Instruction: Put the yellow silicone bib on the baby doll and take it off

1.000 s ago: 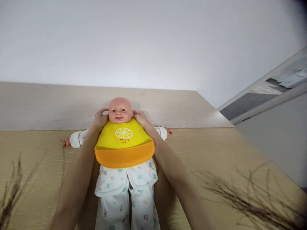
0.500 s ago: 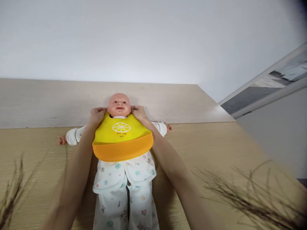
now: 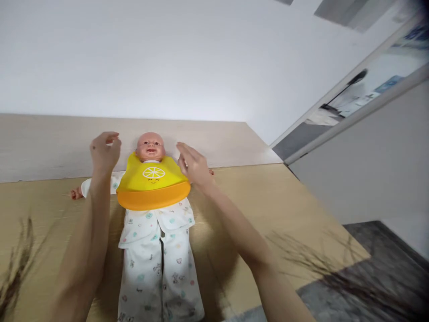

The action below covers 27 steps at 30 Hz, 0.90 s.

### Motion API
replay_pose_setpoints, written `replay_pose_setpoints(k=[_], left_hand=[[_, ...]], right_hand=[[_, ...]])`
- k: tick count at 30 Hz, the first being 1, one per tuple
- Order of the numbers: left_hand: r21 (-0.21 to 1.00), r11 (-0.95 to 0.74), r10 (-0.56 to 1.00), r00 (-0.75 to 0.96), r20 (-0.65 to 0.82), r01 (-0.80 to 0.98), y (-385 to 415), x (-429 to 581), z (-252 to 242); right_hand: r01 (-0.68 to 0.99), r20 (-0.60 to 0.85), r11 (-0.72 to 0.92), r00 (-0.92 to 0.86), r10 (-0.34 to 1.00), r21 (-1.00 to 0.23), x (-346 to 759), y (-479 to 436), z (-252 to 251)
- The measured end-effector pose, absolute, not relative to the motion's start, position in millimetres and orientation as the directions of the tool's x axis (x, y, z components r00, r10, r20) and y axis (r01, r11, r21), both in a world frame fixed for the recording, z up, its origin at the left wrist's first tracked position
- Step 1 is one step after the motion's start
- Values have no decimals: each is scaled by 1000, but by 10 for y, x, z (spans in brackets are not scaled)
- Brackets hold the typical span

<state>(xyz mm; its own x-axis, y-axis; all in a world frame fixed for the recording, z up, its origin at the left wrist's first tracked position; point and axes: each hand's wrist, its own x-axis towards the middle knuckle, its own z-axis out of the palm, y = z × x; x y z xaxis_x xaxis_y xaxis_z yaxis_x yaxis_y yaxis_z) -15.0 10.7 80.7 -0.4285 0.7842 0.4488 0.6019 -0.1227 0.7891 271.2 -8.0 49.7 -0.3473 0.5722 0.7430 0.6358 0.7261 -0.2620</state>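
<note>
Now your left hand (image 3: 104, 153), at the bib's (image 3: 154, 188) ten o'clock, and right hand (image 3: 196, 166), at two, have withdrawn (fingers half-curled, empty), leaving it unheld.

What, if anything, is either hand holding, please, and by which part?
Nothing is held: the left hand and right hand are on either side of the doll's head.

My left hand (image 3: 105, 152), my right hand (image 3: 195, 166): withdrawn from bib (image 3: 153, 174) neckline, spread wider, one each side of doll (image 3: 150, 145). My view: turned right; more floor (image 3: 392, 246) visible.
</note>
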Motion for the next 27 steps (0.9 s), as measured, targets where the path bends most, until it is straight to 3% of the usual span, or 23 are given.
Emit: replay_pose_setpoints(k=[4, 7, 10, 15, 20, 25, 27], left_hand=[[759, -437, 791, -195, 580, 483, -738, 162, 1224], [673, -556, 792, 66, 606, 489, -1591, 332, 1451], [669, -626, 772, 199, 603, 401, -2417, 357, 1545], [702, -676, 737, 247, 629, 225, -3480, 288, 1324], [724, -644, 765, 238, 599, 248, -4117, 310, 1069], [710, -669, 743, 235, 627, 221, -4408, 370, 1047], [726, -665, 744, 248, 621, 178, -4467, 403, 1059]], right_hand=[[498, 709, 829, -679, 191, 254, 2814, -1044, 816], [414, 708, 820, -706, 16, 394, 2687, -1753, 997], [355, 732, 835, -676, -81, 420, 2506, -2368, 1117], [194, 741, 900, -646, -181, 389, 2325, -3063, 1171], [74, 760, 946, -616, -206, 317, 2289, -3429, 1124], [-44, 567, 962, -801, -195, 268, 2337, -3697, 1016], [-31, 552, 971, -818, -162, 239, 2357, -3781, 995]])
